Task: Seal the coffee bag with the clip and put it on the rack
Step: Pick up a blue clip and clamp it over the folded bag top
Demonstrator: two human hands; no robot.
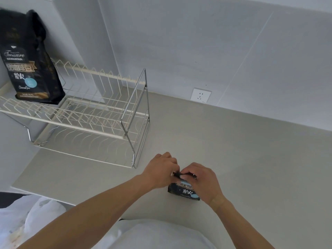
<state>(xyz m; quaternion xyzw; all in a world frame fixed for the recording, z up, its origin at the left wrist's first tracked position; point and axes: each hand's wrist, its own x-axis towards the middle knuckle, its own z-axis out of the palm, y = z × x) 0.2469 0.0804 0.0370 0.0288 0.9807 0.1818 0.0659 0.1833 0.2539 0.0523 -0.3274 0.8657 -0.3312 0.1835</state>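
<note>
A small black coffee bag with white letters and a pale blue dot (pixel 183 192) stands on the flat grey counter (pixel 233 159). It is in front of the two-level white wire rack with shiny metal ends (pixel 93 112), off to the rack's right side and well apart from it.

Both bare hands are at the top of this bag. The left hand (pixel 161 172) has its fingers curled tight and pinches the left end of the bag's top edge. The right hand (pixel 199 178) is bent over the right end, and its fingertips (pixel 185 174) press down on the same edge. A thin black strip runs between the two hands along the top. I cannot tell if that strip is a clip or just the folded bag.

A bigger black coffee bag with white and gold letters (pixel 29 65) stands upright on the top level of the rack, at its left end. A white wall socket (pixel 200 95) is behind the rack, to its right.
</note>
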